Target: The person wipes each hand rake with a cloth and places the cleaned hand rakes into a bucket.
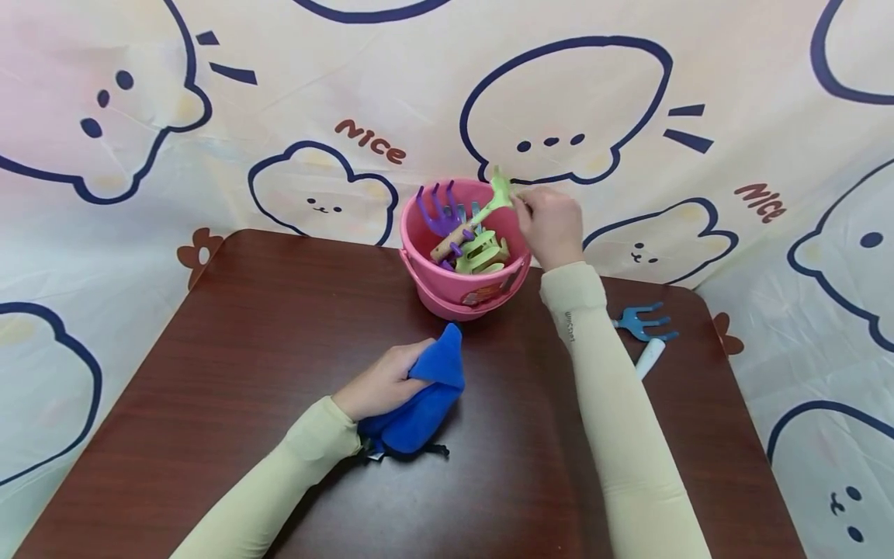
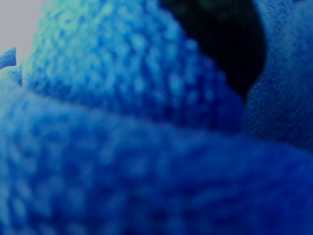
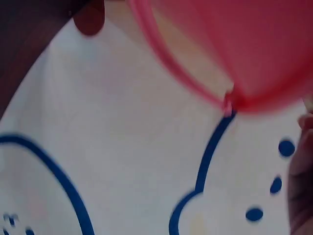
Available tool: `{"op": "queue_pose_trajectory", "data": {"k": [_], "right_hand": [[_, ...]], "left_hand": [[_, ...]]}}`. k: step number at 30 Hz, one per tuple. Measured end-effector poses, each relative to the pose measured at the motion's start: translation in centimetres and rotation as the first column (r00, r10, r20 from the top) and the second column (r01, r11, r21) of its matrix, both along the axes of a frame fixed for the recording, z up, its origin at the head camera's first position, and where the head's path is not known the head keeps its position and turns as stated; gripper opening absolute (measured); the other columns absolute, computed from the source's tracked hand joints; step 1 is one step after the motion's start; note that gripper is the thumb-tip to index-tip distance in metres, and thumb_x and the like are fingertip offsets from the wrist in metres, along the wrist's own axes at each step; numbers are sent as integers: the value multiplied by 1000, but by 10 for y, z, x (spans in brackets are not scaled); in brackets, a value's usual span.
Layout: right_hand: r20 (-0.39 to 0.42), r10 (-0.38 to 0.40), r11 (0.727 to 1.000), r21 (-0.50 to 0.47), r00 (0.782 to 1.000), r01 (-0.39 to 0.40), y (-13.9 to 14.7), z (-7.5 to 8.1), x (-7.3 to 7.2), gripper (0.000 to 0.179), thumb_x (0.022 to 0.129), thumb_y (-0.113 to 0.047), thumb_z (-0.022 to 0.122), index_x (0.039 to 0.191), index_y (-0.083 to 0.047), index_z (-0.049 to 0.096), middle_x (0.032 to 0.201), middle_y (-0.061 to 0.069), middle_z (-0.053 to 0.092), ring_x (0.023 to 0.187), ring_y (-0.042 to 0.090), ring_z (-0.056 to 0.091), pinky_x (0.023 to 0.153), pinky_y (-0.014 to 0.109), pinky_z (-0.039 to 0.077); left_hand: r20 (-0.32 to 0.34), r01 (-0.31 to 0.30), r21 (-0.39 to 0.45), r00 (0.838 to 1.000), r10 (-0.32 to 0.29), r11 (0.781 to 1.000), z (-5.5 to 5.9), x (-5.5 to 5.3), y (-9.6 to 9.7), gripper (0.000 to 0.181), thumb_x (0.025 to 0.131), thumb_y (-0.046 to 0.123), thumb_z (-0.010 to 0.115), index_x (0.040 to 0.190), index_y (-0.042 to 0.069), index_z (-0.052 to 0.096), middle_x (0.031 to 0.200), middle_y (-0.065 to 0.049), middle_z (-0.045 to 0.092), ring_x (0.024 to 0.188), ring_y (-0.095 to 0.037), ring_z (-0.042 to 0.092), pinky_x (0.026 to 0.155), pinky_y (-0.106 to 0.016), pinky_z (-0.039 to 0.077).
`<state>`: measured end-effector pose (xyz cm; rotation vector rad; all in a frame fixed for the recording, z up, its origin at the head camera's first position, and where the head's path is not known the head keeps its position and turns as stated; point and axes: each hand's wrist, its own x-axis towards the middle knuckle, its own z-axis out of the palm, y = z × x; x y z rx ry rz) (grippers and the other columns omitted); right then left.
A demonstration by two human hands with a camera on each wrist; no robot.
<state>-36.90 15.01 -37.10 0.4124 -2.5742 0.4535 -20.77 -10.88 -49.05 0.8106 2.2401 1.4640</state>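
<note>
My left hand grips a blue cloth over the table, its upper edge folded over near the thumb. Blue fabric fills most of the left wrist view. At the right rim of a pink bucket, my right hand pinches a green toy garden tool by its head, with the wooden handle slanting down into the bucket. Inside lie a purple toy rake and other green toy pieces. The bucket's side and handle also show in the right wrist view.
On the right of the brown table, a blue toy rake and a white handle lie partly behind my right forearm. A cartoon-printed curtain hangs right behind the bucket and along both sides.
</note>
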Motion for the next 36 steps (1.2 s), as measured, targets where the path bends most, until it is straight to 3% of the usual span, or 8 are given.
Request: {"op": "queue_pose_trajectory", "data": {"k": [4, 7, 15, 21, 25, 28, 33, 36], "right_hand": [[216, -20, 997, 80, 976, 3, -7, -6, -1, 44, 107, -41, 54, 124, -7, 75, 100, 17, 75, 89, 31, 62, 79, 43, 53], [285, -35, 997, 82, 958, 12, -6, -8, -2, 50, 109, -45, 47, 134, -9, 70, 106, 17, 73, 93, 30, 56, 81, 45, 53], [244, 2, 992, -126, 970, 30, 19, -3, 11, 48, 106, -47, 53, 140, -15, 66, 123, 12, 73, 106, 30, 64, 95, 48, 55], [199, -18, 984, -169, 980, 52, 64, -8, 52, 39, 105, -34, 60, 135, -10, 68, 107, 16, 72, 88, 31, 64, 79, 47, 54], [216, -46, 995, -78, 975, 64, 105, -23, 81, 32, 103, -23, 64, 130, -7, 71, 102, 17, 73, 83, 32, 65, 73, 49, 52], [334, -87, 996, 51, 939, 74, 143, -41, 99, 32, 98, -16, 68, 129, -6, 70, 103, 17, 74, 80, 31, 66, 66, 49, 53], [565, -189, 971, 231, 803, 66, 204, -77, 118, 46, 82, 3, 72, 127, -2, 70, 121, 28, 68, 100, 43, 64, 69, 52, 57], [582, -197, 958, 285, 789, 30, 225, -97, 126, 45, 75, 6, 78, 119, -3, 74, 130, 32, 62, 112, 50, 57, 76, 58, 57]], "left_hand": [[-3, 4, 1, 1000, -4, 1000, 0, 0, 1, 27, 103, 19, 64, 128, 16, 56, 121, -2, 70, 106, -22, 69, 96, -53, 58], [-4, 7, 4, 1000, -7, 1000, 1, 0, 2, 27, 103, 20, 63, 129, 16, 56, 121, -2, 70, 107, -22, 69, 96, -53, 58], [-12, 4, -2, 1000, -4, 1000, -1, -3, 1, 26, 103, 20, 64, 128, 16, 56, 120, -2, 70, 105, -22, 70, 95, -52, 58], [10, -12, 37, 1000, 12, 999, -2, -4, -2, 34, 104, 19, 62, 136, 14, 55, 129, -6, 69, 114, -26, 69, 99, -55, 56], [33, -22, 85, 999, 19, 996, -1, -3, -4, 32, 105, 19, 59, 135, 9, 55, 128, -11, 68, 115, -29, 67, 100, -56, 55], [50, -18, 115, 999, 13, 993, 0, -3, -4, 29, 106, 20, 56, 133, 7, 54, 125, -12, 67, 112, -29, 66, 99, -53, 56], [90, -12, 164, 996, -3, 986, 3, -2, -4, 24, 108, 20, 51, 127, 5, 53, 118, -12, 63, 109, -28, 61, 98, -47, 52], [95, -31, 177, 995, 14, 984, 3, 0, -5, 21, 110, 21, 46, 120, 3, 52, 112, -12, 58, 106, -28, 57, 96, -44, 47]]}}
